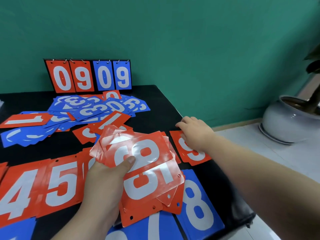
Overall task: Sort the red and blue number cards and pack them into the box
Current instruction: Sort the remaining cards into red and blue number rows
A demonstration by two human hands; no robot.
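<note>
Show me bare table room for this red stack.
The black tablecloth lies bare back right, between the blue number-card heap and the right edge. A narrower strip separates that heap from the red 5 card. Crowded in front.

Reference centre is the fanned card stack held in the left hand. The flip scoreboard stands at 11 o'clock on the rear edge of the table, with the loose card heap before it. The 9 card lies at 3 o'clock under the right hand, the 8 card at 4 o'clock, and the 4 card and 5 card at 9 o'clock.
</note>
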